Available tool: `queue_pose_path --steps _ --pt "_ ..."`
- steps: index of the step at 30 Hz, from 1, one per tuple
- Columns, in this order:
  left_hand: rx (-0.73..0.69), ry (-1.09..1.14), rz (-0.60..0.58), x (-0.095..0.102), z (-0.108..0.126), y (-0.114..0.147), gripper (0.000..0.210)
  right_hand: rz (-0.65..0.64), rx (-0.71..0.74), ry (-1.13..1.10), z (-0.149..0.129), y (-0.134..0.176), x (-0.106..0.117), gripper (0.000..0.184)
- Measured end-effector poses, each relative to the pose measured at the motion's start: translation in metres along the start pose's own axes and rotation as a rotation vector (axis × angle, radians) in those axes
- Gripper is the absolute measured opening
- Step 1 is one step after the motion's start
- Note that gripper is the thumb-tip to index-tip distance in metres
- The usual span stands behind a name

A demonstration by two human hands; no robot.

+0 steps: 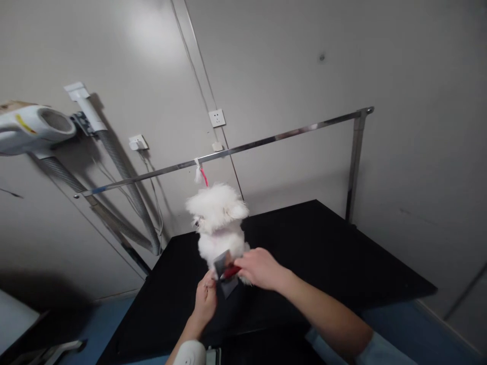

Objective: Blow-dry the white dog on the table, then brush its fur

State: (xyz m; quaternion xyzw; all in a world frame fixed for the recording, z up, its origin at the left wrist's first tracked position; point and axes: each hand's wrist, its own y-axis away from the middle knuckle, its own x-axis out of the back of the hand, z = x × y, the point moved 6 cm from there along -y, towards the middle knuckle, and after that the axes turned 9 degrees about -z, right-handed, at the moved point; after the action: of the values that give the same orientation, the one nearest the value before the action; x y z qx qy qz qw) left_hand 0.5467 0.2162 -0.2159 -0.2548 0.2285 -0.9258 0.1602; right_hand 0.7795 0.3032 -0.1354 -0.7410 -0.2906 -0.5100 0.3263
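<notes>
No readable text, numbers or brand names. Yellow strip [25, 123] on the white dryer [36, 133], far left: looks like a label; any lettering is too blurred to make out. Blue band [99, 190] near the left end of the metal rail [266, 142]: plain colour at this sharpness, no legible wording. White case [190, 353] at the bottom edge: a few tiny dark marks, too small to tell whether print or holes.
</notes>
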Motion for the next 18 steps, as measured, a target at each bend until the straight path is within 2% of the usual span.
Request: queue_pose_path --steps 2,5,7,10,11,13,15,16,18 --pt "-0.012 0.007 -0.014 -0.005 -0.004 0.003 0.082 -0.029 0.049 -0.014 -0.003 -0.003 -0.006 0.018" --pt "0.013 0.038 -0.033 -0.012 -0.015 0.009 0.08 -0.017 -0.095 0.029 0.008 -0.003 -0.009 0.022" --pt "0.027 0.059 -0.046 -0.017 -0.022 0.013 0.079 -0.014 -0.098 0.042 0.007 0.0 -0.012 0.024" --pt "0.085 0.081 0.054 -0.018 -0.032 0.023 0.08 -0.056 -0.006 0.012 0.006 0.003 -0.017 0.023" --pt "0.118 0.089 0.106 -0.017 -0.034 0.027 0.081 -0.069 -0.022 -0.001 0.012 0.003 -0.016 0.022" --pt "0.187 0.111 0.173 -0.017 -0.035 0.034 0.081 -0.037 -0.172 -0.038 0.035 0.001 -0.01 0.018" --pt "0.233 0.139 0.141 -0.023 -0.031 0.037 0.072 0.066 -0.319 -0.175 0.054 -0.001 -0.006 0.018" --pt "0.238 0.151 0.091 -0.028 -0.028 0.036 0.066 0.115 -0.346 -0.304 0.056 -0.004 -0.01 0.02" --pt "0.237 0.168 -0.017 -0.039 -0.023 0.033 0.057 0.134 -0.303 -0.638 0.042 -0.012 -0.039 0.024"
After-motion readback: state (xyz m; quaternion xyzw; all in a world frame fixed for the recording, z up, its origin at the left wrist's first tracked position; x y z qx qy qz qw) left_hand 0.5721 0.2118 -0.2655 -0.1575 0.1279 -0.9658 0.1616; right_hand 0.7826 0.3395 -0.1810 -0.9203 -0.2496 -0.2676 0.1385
